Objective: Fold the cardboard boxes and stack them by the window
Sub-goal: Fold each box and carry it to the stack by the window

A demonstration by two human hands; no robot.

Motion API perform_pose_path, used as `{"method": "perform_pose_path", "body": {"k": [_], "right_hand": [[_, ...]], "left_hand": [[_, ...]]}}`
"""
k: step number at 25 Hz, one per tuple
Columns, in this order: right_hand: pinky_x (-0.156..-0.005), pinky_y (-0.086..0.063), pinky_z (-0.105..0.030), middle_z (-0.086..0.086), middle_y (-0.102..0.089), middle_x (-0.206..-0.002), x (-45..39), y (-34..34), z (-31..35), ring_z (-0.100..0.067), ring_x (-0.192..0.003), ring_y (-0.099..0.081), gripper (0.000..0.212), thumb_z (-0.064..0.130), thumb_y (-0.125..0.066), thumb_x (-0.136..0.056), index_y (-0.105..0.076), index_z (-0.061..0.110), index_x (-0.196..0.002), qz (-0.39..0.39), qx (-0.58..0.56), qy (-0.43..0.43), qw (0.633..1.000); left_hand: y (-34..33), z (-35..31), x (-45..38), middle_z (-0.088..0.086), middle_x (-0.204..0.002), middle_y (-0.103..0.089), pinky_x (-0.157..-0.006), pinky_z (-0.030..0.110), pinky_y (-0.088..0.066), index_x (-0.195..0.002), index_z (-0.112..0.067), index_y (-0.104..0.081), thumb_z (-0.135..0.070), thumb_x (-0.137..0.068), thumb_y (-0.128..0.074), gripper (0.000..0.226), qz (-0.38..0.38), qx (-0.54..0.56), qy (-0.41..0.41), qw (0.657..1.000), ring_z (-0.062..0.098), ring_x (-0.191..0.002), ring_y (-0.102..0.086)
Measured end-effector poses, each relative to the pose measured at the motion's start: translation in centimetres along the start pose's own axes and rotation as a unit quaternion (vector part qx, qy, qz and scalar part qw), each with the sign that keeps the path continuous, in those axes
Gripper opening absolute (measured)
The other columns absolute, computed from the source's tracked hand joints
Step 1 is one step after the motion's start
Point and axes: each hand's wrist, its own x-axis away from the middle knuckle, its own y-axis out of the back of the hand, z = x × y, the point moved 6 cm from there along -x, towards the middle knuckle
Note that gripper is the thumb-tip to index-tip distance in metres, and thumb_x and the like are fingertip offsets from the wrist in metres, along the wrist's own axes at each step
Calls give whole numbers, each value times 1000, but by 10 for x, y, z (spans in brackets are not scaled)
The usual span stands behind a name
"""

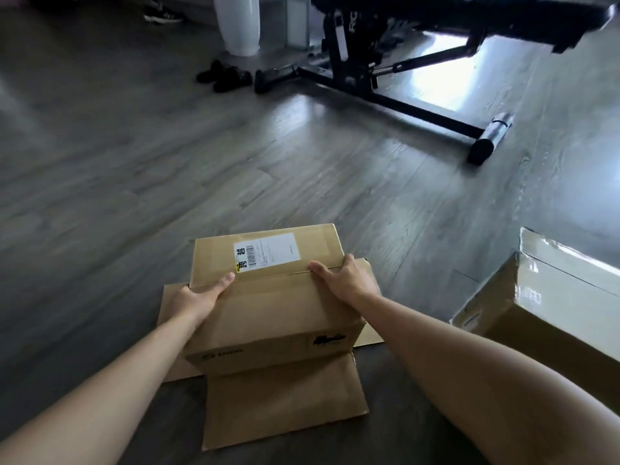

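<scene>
Cardboard: two boxes, one box [268,310] on grey wood floor [134,179], left hand [198,295] and right hand [345,280] fingers curled gripping its sides, second box [543,317] right of them.

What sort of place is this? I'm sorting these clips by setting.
Probably a room in a home. There is a grey wood-look floor, a black weight bench standing on it, and loose shoes nearby. Cardboard boxes lie on the floor.
</scene>
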Motion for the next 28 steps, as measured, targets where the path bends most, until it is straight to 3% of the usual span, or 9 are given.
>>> {"method": "perform_pose_path", "body": {"k": [5,10,12,17,20,23,26,28], "right_hand": [[-79,-47,-36,-6,-61,-119,5,19,-10,-28,-112,-60,89,88,-49,-74,-48,18,-129,-22,-8,14,1000],[-80,-43,-36,-2,-62,-118,2,60,19,-28,-111,-60,85,93,-49,-66,-47,29,-121,-82,-73,65,992],[-85,-48,-38,2,-65,-114,3,80,34,-26,-108,-61,84,92,-53,-62,-45,33,-121,-105,-124,100,982],[-93,-53,-33,12,-65,-116,0,121,57,-11,-106,-63,103,79,-76,-50,-44,34,-137,-116,-225,190,949],[-86,-51,-27,15,-62,-110,-1,123,59,-9,-102,-61,100,61,-89,-50,-47,33,-136,-99,-191,229,949],[-82,-54,-35,11,-62,-105,2,100,41,-17,-100,-60,90,45,-94,-50,-47,27,-125,-71,-150,223,961],[-78,-57,-42,11,-63,-101,6,72,16,-19,-96,-61,86,42,-90,-47,-43,31,-118,-68,-168,197,963],[-78,-57,-43,10,-64,-101,9,51,-4,-19,-95,-61,86,45,-87,-46,-42,33,-118,-62,-157,177,970]], "left_hand": [[1,-10,23,8,-122,-67,-82,35,-46,-120,-19,-63,-81,-55,-73,90,3,25,-22,999,29,-102,-62],[25,-52,29,9,-124,-64,-87,40,-49,-129,-15,-57,-91,-51,-67,110,-37,49,-71,996,34,-111,-61],[37,-75,35,6,-125,-64,-94,43,-49,-131,-18,-55,-86,-50,-73,107,-54,101,-120,986,32,-114,-61],[64,-112,46,4,-113,-70,-78,34,-52,-123,-14,-62,-68,-48,-88,95,-83,159,-242,954,24,-101,-67],[64,-102,44,4,-117,-69,-79,34,-52,-127,-14,-60,-46,-52,-96,88,-84,148,-234,957,20,-103,-66],[53,-79,45,0,-118,-64,-82,34,-51,-129,-15,-53,-29,-50,-101,93,-92,152,-218,959,25,-110,-63],[40,-42,44,5,-124,-66,-91,43,-51,-128,-22,-52,-47,-54,-95,88,-106,49,-174,978,31,-116,-61],[33,-16,47,6,-122,-67,-89,42,-52,-126,-22,-54,-56,-56,-90,86,-107,-9,-146,984,34,-115,-62]]}}
